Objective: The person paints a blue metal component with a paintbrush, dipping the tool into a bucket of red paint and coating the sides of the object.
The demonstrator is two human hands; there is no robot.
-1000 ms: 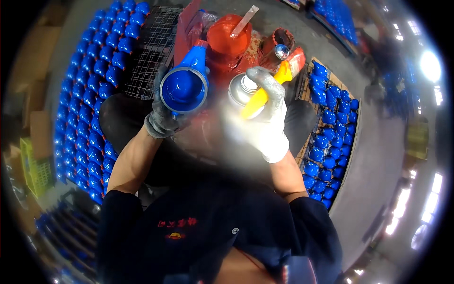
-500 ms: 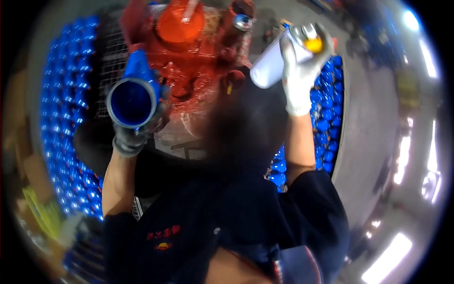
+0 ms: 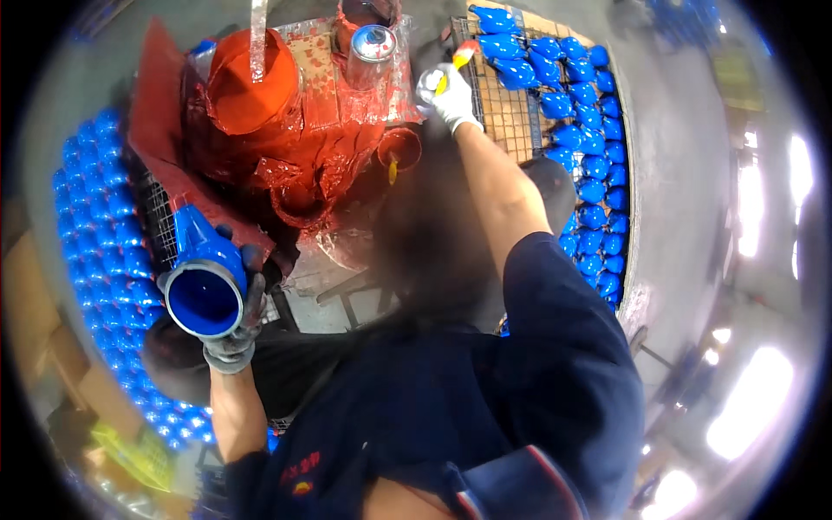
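My left hand (image 3: 245,312), in a dark grey glove, is closed round a glossy blue funnel-shaped fitting (image 3: 205,299). Its wide round mouth faces up at me and its narrow end points away. Out at the far right-centre, my right hand (image 3: 455,100) in a white glove is closed on a small paintbrush (image 3: 464,55) with a yellow handle and red bristles. The same hand also grips a white spray can (image 3: 426,85), seen nearly end-on and mostly hidden. Left of that hand a second spray can (image 3: 373,52) stands on the paint-covered stand.
An orange-red paint bucket (image 3: 253,108) with a stick (image 3: 257,39) in it sits on the red-caked stand (image 3: 329,143). A small red pot (image 3: 399,149) hangs at its near side. Rows of blue fittings lie left (image 3: 104,251) and on a wire rack (image 3: 511,117) right.
My right hand has moved left and farther away with the can and paintbrush, and the can has turned end-on. My left hand has moved left and nearer with the blue fitting. The view has shifted.
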